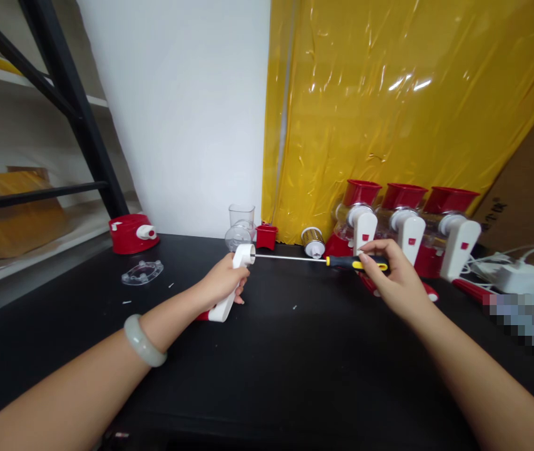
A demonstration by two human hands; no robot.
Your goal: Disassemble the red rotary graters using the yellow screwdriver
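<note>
My left hand (226, 280) is closed round a white crank handle (223, 309) with a red grip showing at its lower end. The handle's round socket faces right. In my right hand (391, 275) is a black and yellow screwdriver (342, 262), held level by its handle between thumb and fingers. Its long thin shaft runs left, and the tip reaches into the socket's opening; what it touches inside is hidden. Behind my left hand stands a clear plastic hopper body (240, 235), beside a small red part (267, 237). A metal grater drum (313, 242) lies behind the shaft.
Several assembled red and white drum graters (363, 213) stand at the back right, near white cables and an adapter (520, 275). At the left are a red base (131, 234) and a clear suction-foot disc (142, 273). Tiny white bits dot the black table (295, 369).
</note>
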